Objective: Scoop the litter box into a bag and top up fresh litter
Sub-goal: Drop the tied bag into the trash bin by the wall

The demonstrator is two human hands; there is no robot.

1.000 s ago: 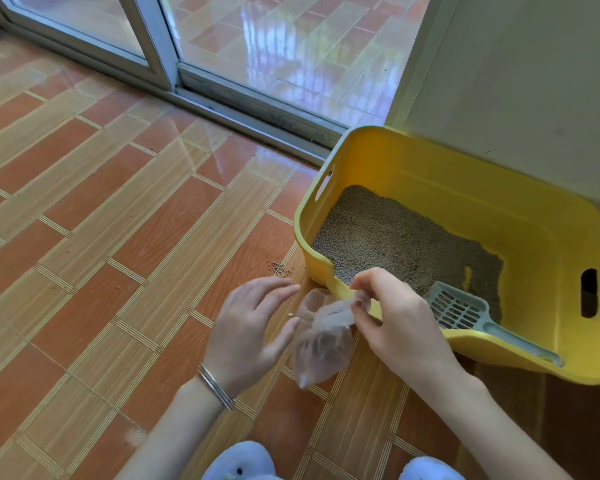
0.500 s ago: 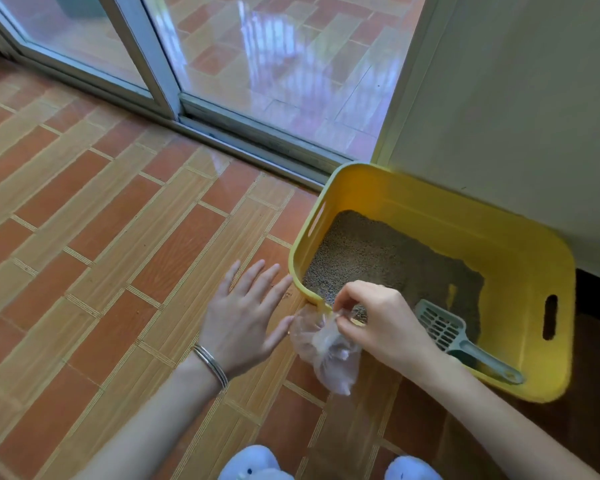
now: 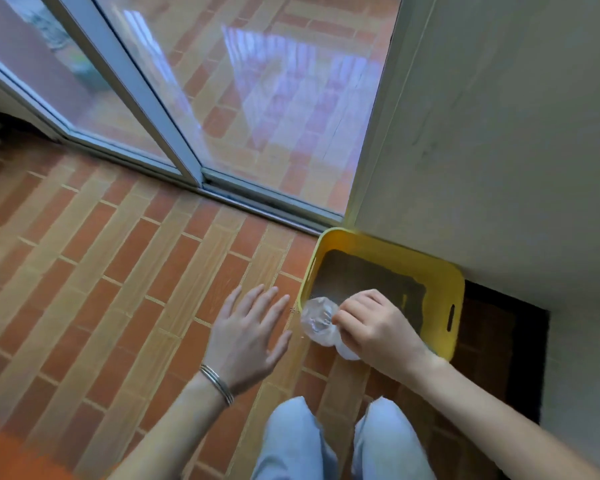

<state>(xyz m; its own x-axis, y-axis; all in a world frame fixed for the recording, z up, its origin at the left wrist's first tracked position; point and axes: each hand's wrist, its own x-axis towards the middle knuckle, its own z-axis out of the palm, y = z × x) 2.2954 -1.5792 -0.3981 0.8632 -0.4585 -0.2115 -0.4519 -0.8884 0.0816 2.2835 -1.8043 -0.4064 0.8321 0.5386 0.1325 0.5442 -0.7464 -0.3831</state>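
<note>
Left grip (image 3: 248, 336), a bare hand with thin bangles (image 3: 217, 379) at the wrist, hovers over the tiled floor (image 3: 118, 271). Its fingers are straight and spread and hold nothing, the fingertips pointing toward the glass door (image 3: 257, 98). Just to its right a small clear plastic bag (image 3: 317, 318) hangs crumpled at the near left corner of the yellow litter box (image 3: 456, 299); whether it touches the rim I cannot tell. The right grip (image 3: 374, 330) is clamped on the bag, fingers curled round its bunched top, knuckles over the box's near edge. Inside the box lies a dark bed of litter (image 3: 361, 275). The box stands on the floor against the pale wall (image 3: 499, 133), close to the door's track. Lower down, two knees in light blue trousers (image 3: 291, 441) show between the forearms.
</note>
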